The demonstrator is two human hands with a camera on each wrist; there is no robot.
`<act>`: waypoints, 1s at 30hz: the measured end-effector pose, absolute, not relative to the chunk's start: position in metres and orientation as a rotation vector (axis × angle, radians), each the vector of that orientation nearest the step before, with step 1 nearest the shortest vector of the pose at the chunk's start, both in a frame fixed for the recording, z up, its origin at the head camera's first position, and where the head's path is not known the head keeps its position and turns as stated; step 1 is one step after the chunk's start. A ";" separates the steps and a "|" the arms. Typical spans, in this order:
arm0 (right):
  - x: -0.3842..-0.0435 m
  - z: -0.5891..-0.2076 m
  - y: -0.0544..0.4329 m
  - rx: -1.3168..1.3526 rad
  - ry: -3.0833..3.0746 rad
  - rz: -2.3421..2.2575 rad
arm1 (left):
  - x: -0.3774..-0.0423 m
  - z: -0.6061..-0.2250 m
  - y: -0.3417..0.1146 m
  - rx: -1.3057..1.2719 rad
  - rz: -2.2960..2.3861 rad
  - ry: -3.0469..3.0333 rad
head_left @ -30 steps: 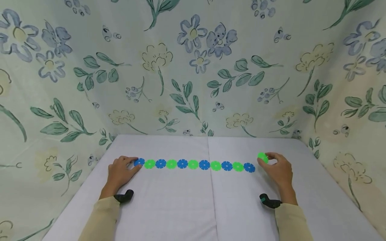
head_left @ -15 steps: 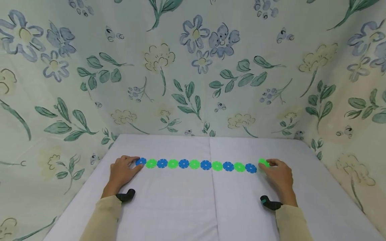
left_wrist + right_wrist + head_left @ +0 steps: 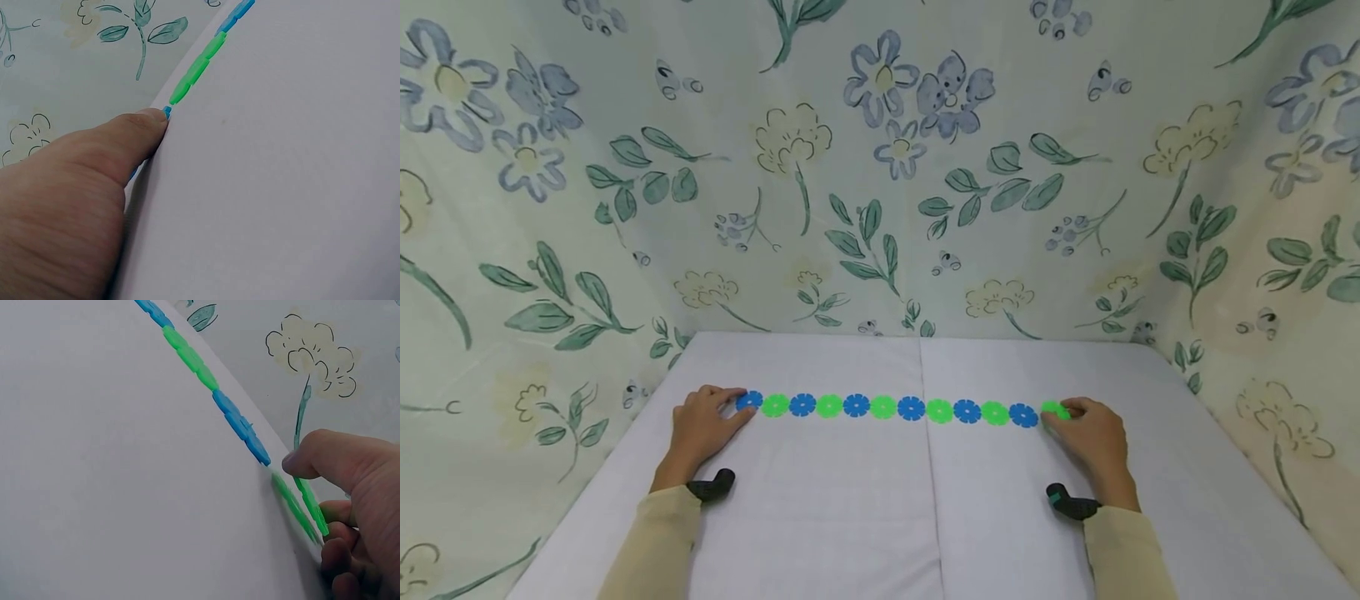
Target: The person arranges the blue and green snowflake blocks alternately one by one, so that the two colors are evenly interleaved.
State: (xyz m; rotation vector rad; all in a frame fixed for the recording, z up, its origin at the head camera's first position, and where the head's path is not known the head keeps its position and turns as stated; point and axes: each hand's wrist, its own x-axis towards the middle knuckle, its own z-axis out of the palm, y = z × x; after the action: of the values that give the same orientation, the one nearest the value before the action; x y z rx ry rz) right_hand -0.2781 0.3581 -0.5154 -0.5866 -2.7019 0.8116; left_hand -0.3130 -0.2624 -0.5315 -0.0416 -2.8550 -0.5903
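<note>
A straight row of notched plastic discs, alternating blue and green, lies flat on the white cloth. At its left end my left hand (image 3: 703, 429) pinches the first blue disc (image 3: 747, 401) between thumb and forefinger; in the left wrist view the thumb (image 3: 140, 128) covers most of it. Beyond the last blue disc (image 3: 1023, 415), my right hand (image 3: 1093, 437) holds a green disc (image 3: 1055, 409) by its right side, close to the cloth. Two green edges (image 3: 311, 506) show there in the right wrist view; whether they belong to one disc I cannot tell.
The white cloth (image 3: 820, 500) covers the table, with a crease running from front to back right of the middle. A flowered curtain (image 3: 880, 250) rises along the back and both sides. Black wrist straps (image 3: 711, 486) sit at both sleeve cuffs.
My right hand has brought the green disc down and nearer to me, level with the row's right end. The left hand keeps its place on the first blue disc.
</note>
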 end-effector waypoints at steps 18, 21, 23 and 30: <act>-0.277 -0.515 0.356 -0.577 -2.765 0.790 | -0.314 -0.533 -0.264 -0.047 -0.594 -2.853; -0.277 -0.515 0.358 -0.552 -2.783 0.785 | -0.314 -0.533 -0.264 -0.046 -0.597 -2.857; -0.277 -0.516 0.359 -0.529 -2.797 0.772 | -0.314 -0.534 -0.264 -0.048 -0.597 -2.860; -0.277 -0.516 0.362 -0.487 -2.829 0.739 | -0.314 -0.533 -0.264 -0.043 -0.592 -2.856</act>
State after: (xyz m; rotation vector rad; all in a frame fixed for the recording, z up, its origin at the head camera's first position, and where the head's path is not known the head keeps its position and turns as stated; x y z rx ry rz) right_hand -0.2775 0.3617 -0.5163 -0.4869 -2.8286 0.7395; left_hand -0.3137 -0.2637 -0.5326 -0.0433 -2.8565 -0.5917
